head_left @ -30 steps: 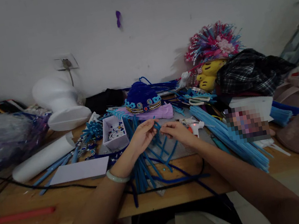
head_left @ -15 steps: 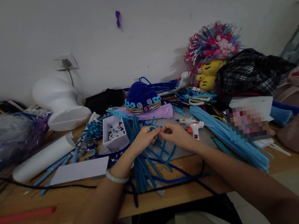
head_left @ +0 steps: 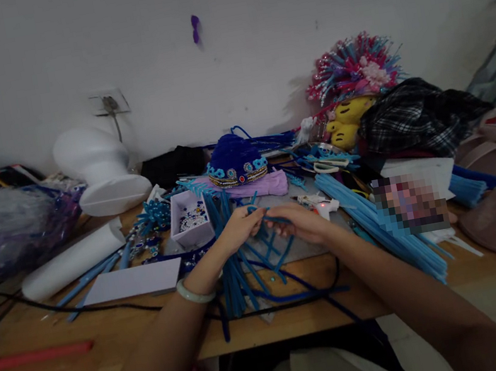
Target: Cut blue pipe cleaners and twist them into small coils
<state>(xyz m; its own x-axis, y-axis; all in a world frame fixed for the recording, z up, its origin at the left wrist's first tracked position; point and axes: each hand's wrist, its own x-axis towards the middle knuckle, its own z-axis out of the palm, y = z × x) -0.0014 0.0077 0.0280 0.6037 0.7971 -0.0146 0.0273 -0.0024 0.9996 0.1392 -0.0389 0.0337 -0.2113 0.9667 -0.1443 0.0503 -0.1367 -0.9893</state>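
My left hand (head_left: pixel 242 223) is closed in a pinch on a light-blue pipe cleaner (head_left: pixel 274 219). The pipe cleaner stretches across to my right hand (head_left: pixel 300 222), whose fingers are bent around its other part. Both hands hover over a grey mat (head_left: pixel 305 252), fingertips a short gap apart. Below them, several loose blue pipe cleaners (head_left: pixel 270 255) lie crossed. A bunch of darker blue stems (head_left: pixel 232 278) hangs down beside my left hand. The white glue gun (head_left: pixel 327 208), its small red light lit, lies just beyond my right wrist.
A decorated blue cap (head_left: pixel 234 159) sits behind my hands. Left of them are a lilac box of beads (head_left: pixel 192 237), a white card (head_left: pixel 133 282) and a white foam head (head_left: pixel 92 155). Light-blue pipe cleaners (head_left: pixel 380 229) lie bundled at right. A black cable (head_left: pixel 92 309) crosses the table.
My right hand has moved slightly right, away from my left, and its fingers have turned. More of the blue pipe cleaner now shows between the hands.
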